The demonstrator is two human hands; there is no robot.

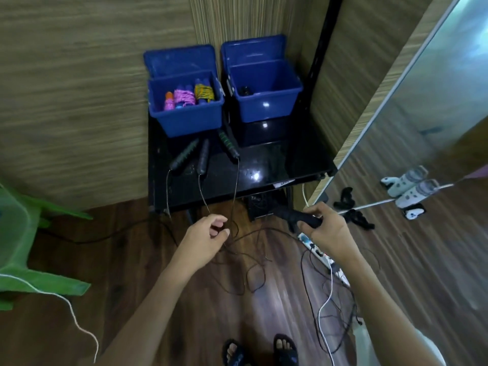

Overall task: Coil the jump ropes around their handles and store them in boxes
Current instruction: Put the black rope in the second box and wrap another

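1. Head view: a black handle (pixel 298 218) is grasped by the right hand (pixel 330 231), its long axis running from about 10 o'clock to 4 o'clock, free end aimed at the desk (pixel 264 165).
2. The thin black rope (pixel 253 273) is pinched by the left hand (pixel 208 237); the slack is left looped on the floor at 6 o'clock from that grip.
3. Coiling looks barely begun. The handle lies at 3 o'clock from the left grip, so the rope would probably be fed across by the nearer left hand.
4. Three more handles (pixel 203 158) are lying on the desk below the blue boxes (pixel 184 117), one already stocked with coiled ropes.
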